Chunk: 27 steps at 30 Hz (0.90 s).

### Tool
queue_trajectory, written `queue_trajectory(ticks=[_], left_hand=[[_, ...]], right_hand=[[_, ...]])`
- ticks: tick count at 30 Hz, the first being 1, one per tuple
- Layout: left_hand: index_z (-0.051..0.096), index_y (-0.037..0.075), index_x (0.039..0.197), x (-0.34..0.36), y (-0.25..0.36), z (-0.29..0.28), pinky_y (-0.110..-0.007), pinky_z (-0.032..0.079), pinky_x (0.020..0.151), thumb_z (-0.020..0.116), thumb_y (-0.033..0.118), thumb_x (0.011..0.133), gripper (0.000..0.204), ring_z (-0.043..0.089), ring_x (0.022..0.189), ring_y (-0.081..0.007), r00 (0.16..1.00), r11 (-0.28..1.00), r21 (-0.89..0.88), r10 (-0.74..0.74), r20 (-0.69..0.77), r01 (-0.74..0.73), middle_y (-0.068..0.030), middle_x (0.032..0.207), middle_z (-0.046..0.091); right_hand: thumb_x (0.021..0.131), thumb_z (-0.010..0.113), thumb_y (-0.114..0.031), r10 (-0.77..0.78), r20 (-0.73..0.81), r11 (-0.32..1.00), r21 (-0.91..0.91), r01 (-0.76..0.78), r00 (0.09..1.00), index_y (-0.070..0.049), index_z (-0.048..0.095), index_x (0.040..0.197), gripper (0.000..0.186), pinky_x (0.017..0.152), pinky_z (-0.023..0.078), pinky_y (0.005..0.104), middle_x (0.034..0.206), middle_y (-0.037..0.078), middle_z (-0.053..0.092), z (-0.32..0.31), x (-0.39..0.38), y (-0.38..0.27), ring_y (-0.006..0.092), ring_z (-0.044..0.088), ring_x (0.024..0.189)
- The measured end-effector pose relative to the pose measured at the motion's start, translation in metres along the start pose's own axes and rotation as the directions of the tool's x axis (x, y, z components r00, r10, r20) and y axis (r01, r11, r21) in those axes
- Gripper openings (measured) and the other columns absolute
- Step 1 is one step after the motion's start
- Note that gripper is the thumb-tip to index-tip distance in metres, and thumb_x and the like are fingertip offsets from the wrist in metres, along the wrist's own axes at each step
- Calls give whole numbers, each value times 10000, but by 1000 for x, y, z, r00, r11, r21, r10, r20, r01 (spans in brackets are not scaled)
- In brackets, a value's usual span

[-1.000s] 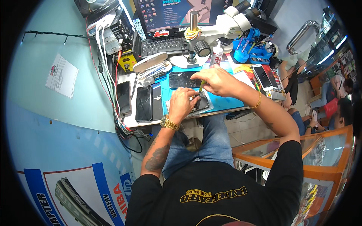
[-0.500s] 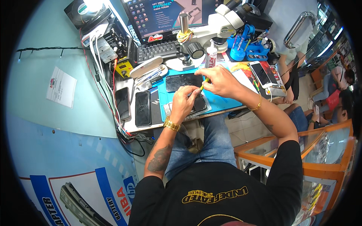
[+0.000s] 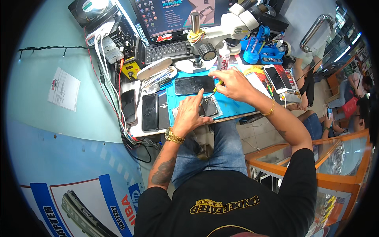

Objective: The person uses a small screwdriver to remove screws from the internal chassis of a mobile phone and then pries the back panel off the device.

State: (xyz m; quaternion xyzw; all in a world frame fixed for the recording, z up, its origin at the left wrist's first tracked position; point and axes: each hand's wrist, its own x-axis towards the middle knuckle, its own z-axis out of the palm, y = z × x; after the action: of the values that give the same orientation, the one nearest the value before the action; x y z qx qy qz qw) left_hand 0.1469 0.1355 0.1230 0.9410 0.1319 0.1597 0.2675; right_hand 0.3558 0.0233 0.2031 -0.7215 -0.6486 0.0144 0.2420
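An opened phone [image 3: 208,107] with its dark inner parts showing lies on a clear plastic bag at the near edge of the blue mat [image 3: 231,108]. My left hand [image 3: 190,114] holds it steady, thumb by its near edge and fingers stretched toward its far side; the hand hides the phone's left part. In my right hand [image 3: 235,85] is a small yellow-green screwdriver [image 3: 218,84], pinched in the fingers and slanting down to the phone's far right corner. Whether its tip touches is too small to tell. A dark phone screen [image 3: 194,85] lies just beyond.
Two dark phones [image 3: 150,112] lie left of the mat, beneath an open case of tools [image 3: 158,77]. Behind stand a microscope [image 3: 205,51], a white bottle [image 3: 223,56] and a blue tool holder [image 3: 252,53]. A white phone [image 3: 275,79] lies at right. People sit beyond the counter.
My left hand has left the screwdriver and spread down onto the opened phone. My right hand has shifted slightly right, bringing the screwdriver down to the phone.
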Motion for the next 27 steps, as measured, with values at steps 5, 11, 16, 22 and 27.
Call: queue_trajectory(ticks=[5, 11, 16, 22, 27], left_hand=[[389, 69, 1576, -2, -1, 1, -422, 429, 1004, 946, 384, 637, 1137, 594, 1150, -269, 1000, 1000, 2, 2, 0, -2, -81, 1298, 666], [401, 72, 1570, -3, -3, 4, -416, 434, 992, 940, 375, 648, 1110, 604, 1109, -263, 999, 1000, -9, 26, -29, -27, -76, 1277, 676], [408, 77, 1566, -3, -3, 3, -415, 442, 981, 938, 382, 645, 1105, 608, 1095, -261, 1000, 1000, -10, 10, -21, -10, -70, 1268, 680], [431, 80, 1553, -4, -4, 3, -419, 444, 980, 935, 397, 649, 1082, 613, 1091, -263, 999, 1000, 3, 14, -31, -13, -69, 1272, 683], [438, 80, 1550, -2, -1, 4, -420, 446, 976, 940, 392, 644, 1082, 616, 1087, -261, 999, 1000, -12, 25, -34, -25, -65, 1278, 682]], right_hand=[[845, 651, -146, 0, 8, 1000, -17, 1, 1000, -65, 702, 1215, 382, 863, 537, 465, 972, 192, 752, -1, 1, -2, 361, 724, 912], [847, 652, -140, -3, 17, 999, -46, 4, 1000, -63, 703, 1213, 378, 908, 518, 453, 1002, 179, 754, -1, -1, -3, 344, 715, 921], [846, 657, -132, -32, 67, 998, -43, 35, 997, -67, 704, 1208, 371, 942, 487, 457, 1016, 165, 756, -5, 0, -8, 335, 711, 923], [860, 668, -137, -276, 106, 956, -75, 285, 955, -70, 698, 1175, 323, 770, 544, 499, 917, 164, 748, -14, 16, -8, 386, 708, 832], [940, 675, -236, -261, 176, 964, 2, 265, 949, -86, 694, 1194, 295, 788, 551, 503, 940, 159, 756, -12, 22, -1, 385, 714, 881]])
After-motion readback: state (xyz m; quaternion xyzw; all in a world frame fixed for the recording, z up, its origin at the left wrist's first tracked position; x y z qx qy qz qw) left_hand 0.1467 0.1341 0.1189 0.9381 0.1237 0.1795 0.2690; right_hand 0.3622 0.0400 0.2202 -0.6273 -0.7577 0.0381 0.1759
